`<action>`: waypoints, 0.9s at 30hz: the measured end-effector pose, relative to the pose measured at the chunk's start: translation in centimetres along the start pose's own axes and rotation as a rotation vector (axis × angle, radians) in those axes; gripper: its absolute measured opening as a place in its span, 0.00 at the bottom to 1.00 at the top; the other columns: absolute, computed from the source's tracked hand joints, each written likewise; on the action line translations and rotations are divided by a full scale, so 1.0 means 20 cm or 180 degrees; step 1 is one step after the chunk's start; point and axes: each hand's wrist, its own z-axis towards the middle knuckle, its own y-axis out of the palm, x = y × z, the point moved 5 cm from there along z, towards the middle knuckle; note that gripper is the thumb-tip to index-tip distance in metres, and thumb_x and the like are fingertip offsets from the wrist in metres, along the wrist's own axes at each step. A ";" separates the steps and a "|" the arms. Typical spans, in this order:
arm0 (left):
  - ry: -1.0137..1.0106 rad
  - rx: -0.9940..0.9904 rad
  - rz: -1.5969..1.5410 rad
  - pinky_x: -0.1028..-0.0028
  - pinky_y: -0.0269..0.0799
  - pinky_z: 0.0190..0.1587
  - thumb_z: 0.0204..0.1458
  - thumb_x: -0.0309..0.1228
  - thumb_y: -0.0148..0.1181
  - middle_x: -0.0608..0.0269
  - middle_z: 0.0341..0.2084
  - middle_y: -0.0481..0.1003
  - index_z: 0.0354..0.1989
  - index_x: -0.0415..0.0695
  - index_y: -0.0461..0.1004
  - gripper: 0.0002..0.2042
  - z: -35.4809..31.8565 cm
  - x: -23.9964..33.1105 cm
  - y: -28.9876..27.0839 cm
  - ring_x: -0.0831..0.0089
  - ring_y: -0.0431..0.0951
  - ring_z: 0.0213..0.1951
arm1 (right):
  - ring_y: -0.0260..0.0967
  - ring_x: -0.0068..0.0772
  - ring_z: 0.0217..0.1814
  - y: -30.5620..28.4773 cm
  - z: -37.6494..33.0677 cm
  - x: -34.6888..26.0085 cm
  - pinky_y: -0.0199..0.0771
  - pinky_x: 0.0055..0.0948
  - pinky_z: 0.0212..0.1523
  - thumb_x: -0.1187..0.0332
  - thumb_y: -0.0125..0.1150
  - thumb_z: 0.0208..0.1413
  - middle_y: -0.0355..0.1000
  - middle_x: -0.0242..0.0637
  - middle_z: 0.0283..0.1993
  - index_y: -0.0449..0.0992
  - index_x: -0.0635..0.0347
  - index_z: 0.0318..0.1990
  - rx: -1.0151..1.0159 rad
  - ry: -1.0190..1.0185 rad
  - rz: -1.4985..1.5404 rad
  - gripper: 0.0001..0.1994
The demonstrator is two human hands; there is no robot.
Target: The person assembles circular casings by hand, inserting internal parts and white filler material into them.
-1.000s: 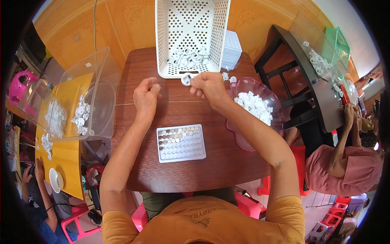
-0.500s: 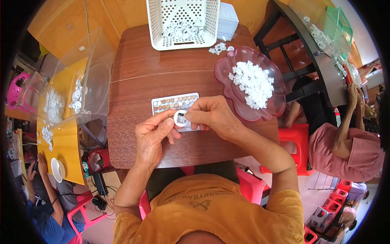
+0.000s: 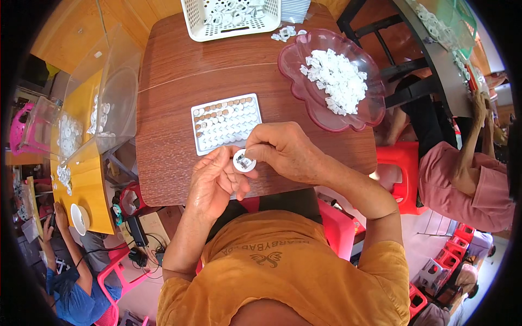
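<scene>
A round white plastic piece (image 3: 244, 161) with dark and silvery parts inside is held up over the table's near edge. My left hand (image 3: 211, 183) grips it at the left side, thumb and forefinger closed on it while the other fingers curl loosely below. From the right, my right hand (image 3: 288, 153) pinches at its upper right edge; whether a small part sits between those fingertips is hidden. Just beyond both hands lies a white tray (image 3: 193, 120), partly filled with rows of small round brown and white pieces.
A pink scalloped bowl (image 3: 290, 66) heaped with small white pieces (image 3: 338, 81) stands at the right. At the back are a white perforated basket (image 3: 234, 32) and loose parts (image 3: 284, 33). Clear plastic bins (image 3: 122, 89) stand to the left. Other people sit at both sides.
The view has shifted, so the table and basket appear higher. My hands have come back from the tray, uncovering more of it. The round piece is now tilted differently between my fingers.
</scene>
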 end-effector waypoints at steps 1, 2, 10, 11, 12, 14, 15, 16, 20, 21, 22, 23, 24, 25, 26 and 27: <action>-0.0001 -0.0086 -0.0117 0.78 0.67 0.15 0.58 0.37 0.49 0.44 0.25 0.76 0.42 0.36 0.68 0.14 0.00 -0.01 0.01 0.67 0.77 0.18 | 0.65 0.25 0.24 0.00 -0.01 0.01 0.65 0.26 0.26 0.73 0.59 0.48 0.69 0.38 0.22 0.73 0.65 0.28 0.0009 0.0012 0.0004 0.04; -0.0014 -0.0087 -0.0115 0.78 0.67 0.15 0.58 0.37 0.49 0.44 0.25 0.76 0.42 0.36 0.68 0.14 0.00 -0.01 0.01 0.67 0.77 0.18 | 0.67 0.29 0.24 0.00 -0.02 0.01 0.66 0.27 0.26 0.73 0.60 0.48 0.69 0.39 0.23 0.73 0.65 0.27 0.0044 -0.0164 -0.0100 0.04; -0.0216 -0.0126 0.0164 0.76 0.69 0.17 0.58 0.37 0.49 0.43 0.26 0.76 0.41 0.40 0.66 0.12 -0.03 -0.07 0.04 0.67 0.77 0.19 | 0.68 0.40 0.25 0.01 -0.07 0.02 0.67 0.33 0.27 0.73 0.60 0.47 0.70 0.40 0.23 0.72 0.63 0.25 0.0031 -0.0535 -0.0420 0.04; -0.0229 -0.0131 0.0159 0.76 0.69 0.17 0.58 0.37 0.49 0.43 0.26 0.76 0.41 0.40 0.66 0.12 -0.04 -0.07 0.03 0.67 0.77 0.19 | 0.68 0.40 0.25 0.00 -0.08 0.02 0.66 0.33 0.27 0.73 0.59 0.47 0.69 0.40 0.23 0.72 0.63 0.25 0.0006 -0.0531 -0.0375 0.04; -0.0237 -0.0190 0.0256 0.76 0.69 0.17 0.58 0.36 0.50 0.43 0.26 0.76 0.42 0.40 0.66 0.12 -0.04 -0.07 0.03 0.66 0.77 0.20 | 0.68 0.40 0.25 0.01 -0.08 0.02 0.66 0.34 0.27 0.72 0.59 0.47 0.69 0.40 0.23 0.72 0.63 0.25 -0.0016 -0.0529 -0.0331 0.05; -0.0254 -0.0264 0.0349 0.75 0.70 0.17 0.58 0.36 0.50 0.42 0.27 0.76 0.43 0.39 0.66 0.12 -0.05 -0.07 0.04 0.66 0.78 0.20 | 0.68 0.40 0.26 0.01 -0.09 0.01 0.66 0.34 0.27 0.72 0.59 0.47 0.69 0.40 0.23 0.72 0.63 0.25 -0.0058 -0.0426 -0.0338 0.05; -0.0336 -0.0218 0.0368 0.74 0.70 0.17 0.58 0.36 0.49 0.41 0.28 0.75 0.44 0.40 0.65 0.13 -0.05 -0.07 0.05 0.65 0.77 0.20 | 0.69 0.40 0.27 0.00 -0.10 0.01 0.66 0.34 0.28 0.72 0.59 0.47 0.70 0.40 0.24 0.72 0.63 0.25 -0.0092 -0.0331 -0.0362 0.05; -0.0418 -0.0176 0.0387 0.73 0.70 0.17 0.58 0.36 0.48 0.39 0.28 0.75 0.44 0.40 0.64 0.13 -0.05 -0.08 0.05 0.64 0.77 0.19 | 0.69 0.40 0.27 0.00 -0.10 0.01 0.66 0.34 0.28 0.72 0.59 0.47 0.70 0.40 0.24 0.72 0.63 0.25 -0.0071 -0.0316 -0.0399 0.05; -0.0456 -0.0211 0.0366 0.73 0.71 0.17 0.57 0.34 0.50 0.38 0.30 0.75 0.45 0.39 0.63 0.13 -0.07 -0.10 0.03 0.62 0.78 0.20 | 0.69 0.44 0.31 0.03 -0.12 0.01 0.67 0.37 0.31 0.72 0.58 0.47 0.70 0.40 0.26 0.71 0.62 0.27 0.0029 -0.0404 -0.0436 0.04; -0.0463 -0.0264 0.0359 0.73 0.71 0.17 0.57 0.34 0.50 0.38 0.30 0.75 0.45 0.39 0.63 0.13 -0.07 -0.10 0.03 0.62 0.78 0.20 | 0.69 0.45 0.32 0.04 -0.12 0.01 0.67 0.38 0.32 0.72 0.57 0.47 0.70 0.41 0.27 0.71 0.61 0.28 0.0044 -0.0511 -0.0426 0.03; -0.0482 -0.0308 0.0256 0.74 0.71 0.18 0.56 0.33 0.52 0.38 0.30 0.75 0.45 0.40 0.64 0.13 -0.07 -0.11 0.02 0.62 0.78 0.21 | 0.68 0.46 0.33 0.04 -0.13 0.01 0.67 0.39 0.33 0.73 0.57 0.46 0.69 0.41 0.27 0.71 0.61 0.28 0.0019 -0.0623 -0.0482 0.03; -0.0502 -0.0350 0.0154 0.74 0.71 0.18 0.56 0.32 0.53 0.38 0.30 0.75 0.44 0.40 0.65 0.12 -0.07 -0.12 0.01 0.62 0.78 0.21 | 0.68 0.46 0.33 0.04 -0.14 0.01 0.67 0.39 0.33 0.73 0.57 0.46 0.69 0.41 0.27 0.71 0.61 0.28 0.0039 -0.0610 -0.0528 0.03; -0.0516 -0.0345 0.0063 0.74 0.71 0.19 0.56 0.32 0.53 0.38 0.30 0.75 0.45 0.40 0.65 0.12 -0.07 -0.13 0.01 0.63 0.78 0.22 | 0.68 0.46 0.33 0.05 -0.14 0.01 0.67 0.39 0.33 0.73 0.58 0.46 0.69 0.41 0.27 0.70 0.61 0.28 0.0099 -0.0627 -0.0499 0.03; -0.0519 -0.0379 0.0057 0.74 0.71 0.19 0.56 0.32 0.53 0.38 0.30 0.75 0.45 0.40 0.65 0.12 -0.07 -0.14 0.01 0.63 0.78 0.22 | 0.68 0.46 0.33 0.05 -0.15 0.01 0.67 0.39 0.33 0.73 0.58 0.45 0.69 0.41 0.27 0.70 0.61 0.28 0.0157 -0.0647 -0.0468 0.04; -0.0496 -0.0358 0.0014 0.74 0.71 0.19 0.56 0.32 0.53 0.38 0.30 0.75 0.45 0.40 0.65 0.13 -0.07 -0.15 0.01 0.63 0.78 0.22 | 0.68 0.46 0.33 0.05 -0.16 0.02 0.67 0.39 0.33 0.74 0.59 0.45 0.69 0.41 0.28 0.70 0.61 0.28 0.0181 -0.0675 -0.0444 0.04; -0.0469 -0.0325 -0.0026 0.74 0.70 0.19 0.55 0.32 0.53 0.38 0.30 0.75 0.46 0.39 0.66 0.13 -0.07 -0.16 0.01 0.64 0.78 0.23 | 0.68 0.46 0.33 0.05 -0.16 0.02 0.67 0.39 0.33 0.74 0.59 0.45 0.69 0.41 0.28 0.70 0.61 0.28 0.0185 -0.0677 -0.0463 0.04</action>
